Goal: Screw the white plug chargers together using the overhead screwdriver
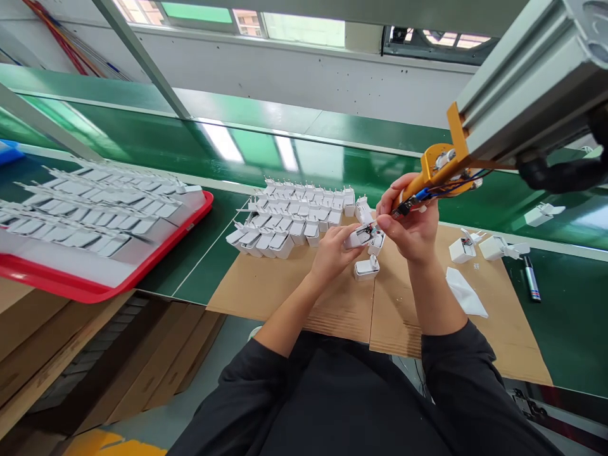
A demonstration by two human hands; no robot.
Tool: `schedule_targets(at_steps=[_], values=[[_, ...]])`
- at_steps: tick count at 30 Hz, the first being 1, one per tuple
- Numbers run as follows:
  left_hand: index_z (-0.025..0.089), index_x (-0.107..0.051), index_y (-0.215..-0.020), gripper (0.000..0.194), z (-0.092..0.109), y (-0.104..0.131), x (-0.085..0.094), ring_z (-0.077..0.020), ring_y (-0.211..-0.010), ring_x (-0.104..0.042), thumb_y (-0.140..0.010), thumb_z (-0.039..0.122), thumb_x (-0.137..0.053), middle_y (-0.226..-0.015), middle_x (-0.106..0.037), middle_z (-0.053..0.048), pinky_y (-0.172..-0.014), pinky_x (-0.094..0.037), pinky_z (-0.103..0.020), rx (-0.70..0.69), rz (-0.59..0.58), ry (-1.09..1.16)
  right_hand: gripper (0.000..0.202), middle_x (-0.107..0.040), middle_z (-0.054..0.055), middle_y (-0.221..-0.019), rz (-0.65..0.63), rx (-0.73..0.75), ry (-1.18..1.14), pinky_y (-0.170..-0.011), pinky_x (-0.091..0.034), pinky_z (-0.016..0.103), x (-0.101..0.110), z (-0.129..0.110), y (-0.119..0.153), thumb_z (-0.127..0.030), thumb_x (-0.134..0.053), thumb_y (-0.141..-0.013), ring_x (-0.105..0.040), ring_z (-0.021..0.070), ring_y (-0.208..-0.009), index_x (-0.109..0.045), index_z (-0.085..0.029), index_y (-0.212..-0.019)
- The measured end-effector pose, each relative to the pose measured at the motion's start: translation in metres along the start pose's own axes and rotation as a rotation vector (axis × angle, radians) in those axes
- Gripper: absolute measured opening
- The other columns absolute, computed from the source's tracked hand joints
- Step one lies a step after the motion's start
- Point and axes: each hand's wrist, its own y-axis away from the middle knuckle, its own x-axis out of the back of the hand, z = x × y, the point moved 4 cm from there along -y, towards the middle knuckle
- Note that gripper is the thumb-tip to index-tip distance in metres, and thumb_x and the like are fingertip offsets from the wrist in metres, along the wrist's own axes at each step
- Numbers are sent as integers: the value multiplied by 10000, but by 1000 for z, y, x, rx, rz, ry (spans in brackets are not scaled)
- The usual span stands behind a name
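Note:
A white plug charger housing is gripped in my left hand, its end open with small coloured parts showing inside. Close against that end, the fingers and thumb of my right hand are pinched together. What they hold is partly hidden. A gold-coloured tool head with blue and black wires overlaps my right hand; whether the hand grips it is unclear. Just below, another white charger stands on the cardboard. Rows of similar white chargers stand to the left of my hands.
An aluminium beam carries the tool head from the upper right. At left, a red tray holds several rows of white chargers. On the right are two chargers, a white cloth and a marker pen.

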Motion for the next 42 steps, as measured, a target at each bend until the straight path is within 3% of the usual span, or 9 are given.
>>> schedule_targets(at_steps=[11,17,23,36,42], values=[[271,-655,-1243,432,1,0,1,-191,-931,-626,-824,273,-763,-1008,-686,-33,-841,-506,-296,31,-7,20,487,-530,-38,-744,10,-18,40,-627,-552,324,2,4,-1,-592,-749,-753,-585,145,-677,-496,-310,-1060],[266,-656,-1243,429,2,0,2,-195,-930,-628,-827,285,-761,-991,-688,-35,-835,-504,-296,37,-15,20,472,-499,-53,-724,0,-19,11,-583,-519,292,0,2,-1,-565,-763,-741,-541,123,-620,-494,-316,-1038],[261,-658,-1240,431,-2,1,0,-203,-911,-634,-825,315,-762,-981,-694,-44,-818,-508,-302,70,-28,-9,554,-481,-44,-732,6,-91,55,-547,-499,302,-1,2,-1,-650,-764,-692,-509,122,-594,-490,-295,-1018],[253,-656,-1236,433,-3,1,0,-198,-932,-645,-820,296,-768,-1015,-706,-41,-842,-514,-301,97,-37,15,511,-497,-45,-718,13,-52,31,-616,-534,324,-4,-1,-3,-635,-760,-712,-563,138,-647,-496,-305,-1000],[256,-657,-1232,436,-2,2,3,-204,-939,-651,-813,287,-770,-1018,-712,-40,-851,-519,-311,114,-43,30,576,-504,-39,-745,20,-81,48,-568,-518,307,-3,0,-1,-663,-775,-677,-536,127,-617,-481,-304,-1018]])
